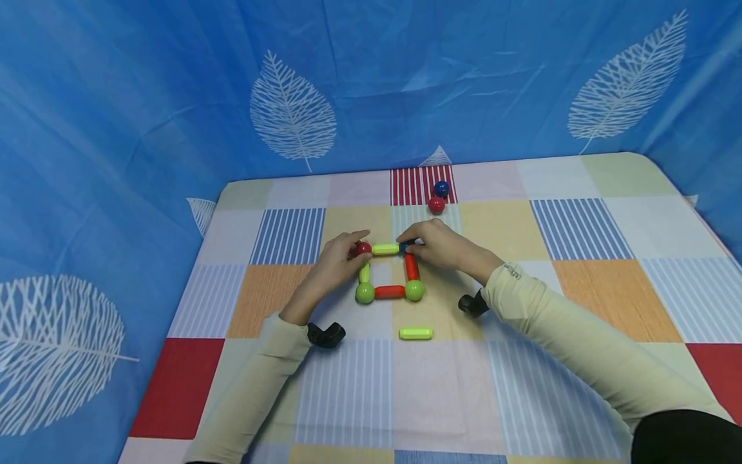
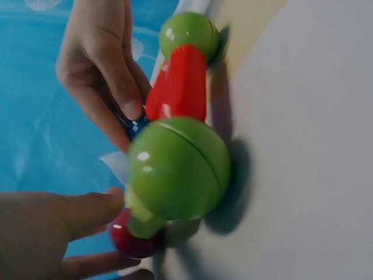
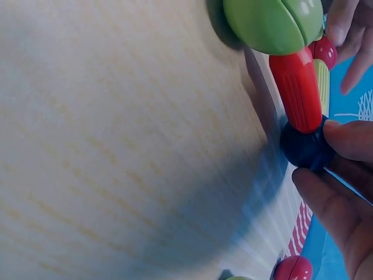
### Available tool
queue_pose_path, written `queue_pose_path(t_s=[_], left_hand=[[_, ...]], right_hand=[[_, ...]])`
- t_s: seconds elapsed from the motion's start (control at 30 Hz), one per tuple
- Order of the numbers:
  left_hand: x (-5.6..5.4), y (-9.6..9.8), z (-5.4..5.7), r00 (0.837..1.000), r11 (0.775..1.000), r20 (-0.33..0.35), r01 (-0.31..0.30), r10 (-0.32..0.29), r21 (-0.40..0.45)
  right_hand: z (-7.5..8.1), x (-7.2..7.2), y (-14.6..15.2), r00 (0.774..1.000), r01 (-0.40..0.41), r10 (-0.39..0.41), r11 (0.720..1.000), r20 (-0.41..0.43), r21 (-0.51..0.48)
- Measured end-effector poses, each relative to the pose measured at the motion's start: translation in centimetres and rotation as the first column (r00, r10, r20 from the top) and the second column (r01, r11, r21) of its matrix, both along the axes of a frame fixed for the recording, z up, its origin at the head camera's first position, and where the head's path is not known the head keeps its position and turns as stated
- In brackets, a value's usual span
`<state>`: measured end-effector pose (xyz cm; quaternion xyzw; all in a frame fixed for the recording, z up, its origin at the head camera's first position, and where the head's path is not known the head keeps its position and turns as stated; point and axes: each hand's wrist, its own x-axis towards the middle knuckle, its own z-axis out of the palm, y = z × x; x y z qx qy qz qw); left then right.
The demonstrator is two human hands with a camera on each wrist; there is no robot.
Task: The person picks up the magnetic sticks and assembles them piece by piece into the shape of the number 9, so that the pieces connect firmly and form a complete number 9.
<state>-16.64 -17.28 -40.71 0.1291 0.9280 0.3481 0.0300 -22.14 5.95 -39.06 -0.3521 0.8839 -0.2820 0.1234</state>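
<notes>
A four-sided frame of balls and rods lies on the tablecloth between both hands. My left hand [image 1: 335,264] grips the red ball [image 2: 133,238] at its far left corner, thumb and fingers on either side. At the far right corner, my right hand [image 1: 445,245] pinches the dark blue ball [image 3: 306,146]. A yellow-green rod [image 1: 385,249] spans these two balls. Another yellow-green rod [image 1: 364,273] forms the left side, and a red rod [image 3: 296,90] the right. Two green balls, left [image 1: 365,293] and right [image 1: 414,290], mark the near corners, joined by a red rod [image 1: 390,292].
A loose yellow-green rod [image 1: 415,334] lies nearer the person. Beyond the frame sit a loose red ball [image 1: 437,205] and a blue ball [image 1: 441,188], close together. The patchwork tablecloth [image 1: 440,393] ends at a blue curtain [image 1: 406,84] with white leaf prints.
</notes>
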Motion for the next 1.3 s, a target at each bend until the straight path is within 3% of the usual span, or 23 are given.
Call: queue_pose_path(t_s=[0.23, 0.37, 0.83, 1.3], left_hand=[[4.2, -0.2, 2.1, 0.989, 0.996, 0.133, -0.054, 0.063, -0.073], [5.6, 0.0, 2.2, 0.987, 0.998, 0.153, -0.033, 0.040, -0.052], [6.0, 0.7, 1.6, 0.997, 1.000, 0.078, -0.011, 0.012, -0.022], [6.1, 0.5, 1.6, 0.996, 1.000, 0.082, -0.024, 0.024, 0.001]], right_hand=[[-0.1, 0.0, -0.1, 1.000, 0.003, -0.003, 1.000, 0.000, 0.003], [-0.1, 0.0, -0.2, 1.000, 0.015, -0.015, 1.000, -0.001, 0.001], [0.1, 0.4, -0.2, 1.000, 0.025, -0.025, 0.999, -0.004, 0.035], [0.0, 0.3, -0.2, 1.000, 0.021, -0.021, 0.999, 0.000, 0.027]])
